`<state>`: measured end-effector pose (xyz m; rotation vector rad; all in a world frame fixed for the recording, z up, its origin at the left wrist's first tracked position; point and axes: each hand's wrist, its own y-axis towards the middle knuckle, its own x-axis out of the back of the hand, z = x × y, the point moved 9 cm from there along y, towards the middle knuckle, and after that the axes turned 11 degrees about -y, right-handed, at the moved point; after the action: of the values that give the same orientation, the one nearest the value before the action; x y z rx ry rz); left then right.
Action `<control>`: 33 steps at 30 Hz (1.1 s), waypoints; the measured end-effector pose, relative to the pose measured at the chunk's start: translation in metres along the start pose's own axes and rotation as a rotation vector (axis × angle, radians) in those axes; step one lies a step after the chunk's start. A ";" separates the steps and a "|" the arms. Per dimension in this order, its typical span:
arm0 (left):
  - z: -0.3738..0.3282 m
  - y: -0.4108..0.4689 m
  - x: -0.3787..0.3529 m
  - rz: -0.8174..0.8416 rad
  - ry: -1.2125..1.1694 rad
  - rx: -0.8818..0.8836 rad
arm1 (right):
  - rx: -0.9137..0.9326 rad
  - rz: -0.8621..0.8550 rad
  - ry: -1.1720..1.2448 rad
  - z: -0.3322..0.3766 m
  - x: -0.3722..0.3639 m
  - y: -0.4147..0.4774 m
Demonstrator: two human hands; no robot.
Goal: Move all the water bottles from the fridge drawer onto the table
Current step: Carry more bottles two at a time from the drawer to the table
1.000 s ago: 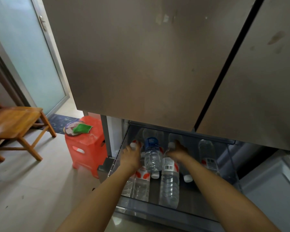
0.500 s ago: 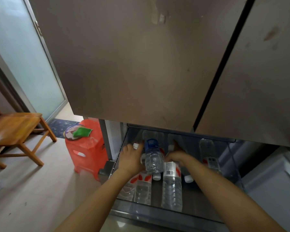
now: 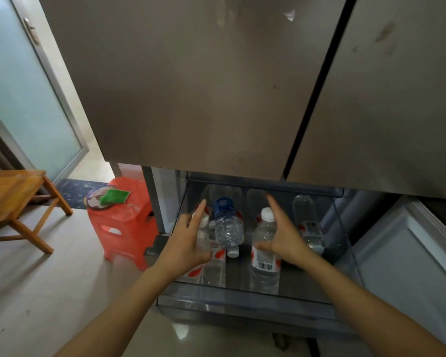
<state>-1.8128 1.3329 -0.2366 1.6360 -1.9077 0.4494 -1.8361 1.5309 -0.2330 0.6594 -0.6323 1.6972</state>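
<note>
Left hand [image 3: 188,243] and right hand [image 3: 281,235] hover with straight fingers, holding nothing, over the fridge drawer [image 3: 242,305], where water bottles [image 3: 308,225] lie front to back. The blue-label bottle [image 3: 227,222] points its cap toward the person, the barcode bottle [image 3: 264,261] away.

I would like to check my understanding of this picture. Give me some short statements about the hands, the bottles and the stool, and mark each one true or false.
1. The left hand and the right hand both have straight fingers. True.
2. The blue-label bottle stands upright in the drawer. False: it lies down, with its cap toward the camera.
3. A green cloth lies on the red stool. True.
4. The upper fridge doors are open. False: they are shut, and only the drawer is pulled out.
</note>
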 end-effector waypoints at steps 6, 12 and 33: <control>0.007 -0.010 0.010 -0.066 -0.195 0.058 | 0.066 -0.154 -0.090 0.010 0.027 -0.019; -0.002 -0.015 0.012 0.124 -0.298 0.110 | 0.037 -0.117 -0.235 0.012 0.024 -0.013; 0.018 -0.025 0.005 0.307 -0.259 0.121 | -0.090 -0.262 0.231 0.001 0.003 -0.035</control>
<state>-1.7923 1.3128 -0.2505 1.5408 -2.3832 0.5025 -1.8030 1.5397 -0.2276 0.4524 -0.4352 1.4651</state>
